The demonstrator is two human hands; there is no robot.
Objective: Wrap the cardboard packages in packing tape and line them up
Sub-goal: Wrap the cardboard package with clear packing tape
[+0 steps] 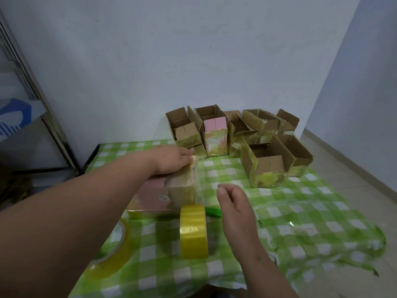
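Lying taped and glossy, the cardboard package (171,186) sits under the flat left hand (174,158); right hand (234,203) hovers loose, empty.

A tape-wrapped brown cardboard package with a pink side (171,190) is lying on its side near the table's middle. Just in front of it, a yellow packing tape roll (194,231) is standing on edge, while a second, flat-lying yellow roll (113,252) is sitting at the near left. Open-topped cardboard boxes with yellowish tape around their bases (236,134) are standing clustered along the far right.

Desk (279,214) covered in green-and-white checked plastic cloth, wrinkled at right edge. Small green plastic tool (212,212) lying on it. Plain pale blue-grey wall (193,61) behind. Metal shelf frame (32,87) at left, beige tiled floor (354,173) at right.
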